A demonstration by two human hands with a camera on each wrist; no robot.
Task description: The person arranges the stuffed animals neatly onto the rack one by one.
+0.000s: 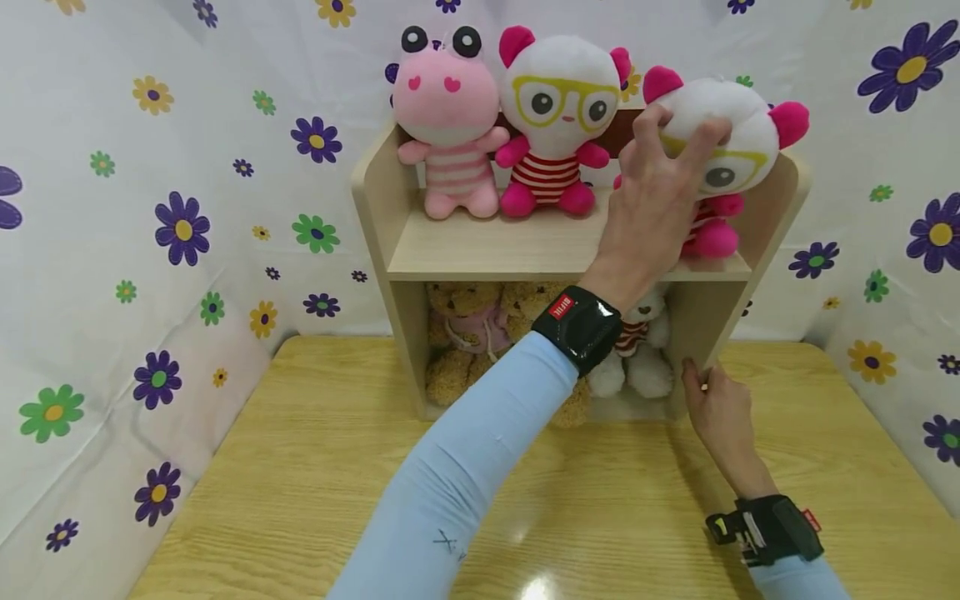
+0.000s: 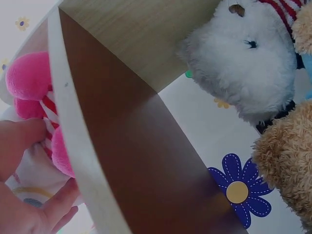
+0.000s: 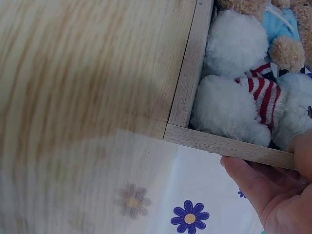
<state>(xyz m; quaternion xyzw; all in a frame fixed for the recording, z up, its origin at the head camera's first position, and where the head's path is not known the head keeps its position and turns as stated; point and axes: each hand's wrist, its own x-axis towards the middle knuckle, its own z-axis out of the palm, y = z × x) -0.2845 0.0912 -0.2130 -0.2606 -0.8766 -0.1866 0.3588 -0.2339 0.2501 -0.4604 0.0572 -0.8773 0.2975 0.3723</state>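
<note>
Upper right of the head view: left hand [image 1: 660, 179] grips the head of a white panda plush [image 1: 723, 137] with yellow glasses and pink ears, fingers curled over its face. The plush tilts, its pink feet on the right end of the upper shelf [image 1: 525, 250], close against the right side panel [image 1: 772, 208]. Judged: not yet settled upright, so placement is unfinished.

Right hand [image 1: 716, 408], lower right of centre, holds the front edge of the shelf unit [image 1: 375, 192] near its base, fingers bent around the panel; it steadies the frame.

Already upright on the upper shelf: a pink hippo plush [image 1: 450, 125] at left, a second glasses panda [image 1: 555, 117] at centre. Lower compartment appears full: brown teddy bears [image 1: 465, 342] at left, a white bear [image 1: 637, 350] in a striped top at right.

Left to do, as judged: straighten the tilted panda and release.

In the way: the neighbouring panda and the side panel leave a narrow slot. Unit stands on a wooden table [image 1: 300, 467]; flowered cloth [image 1: 150, 208] all around.
</note>
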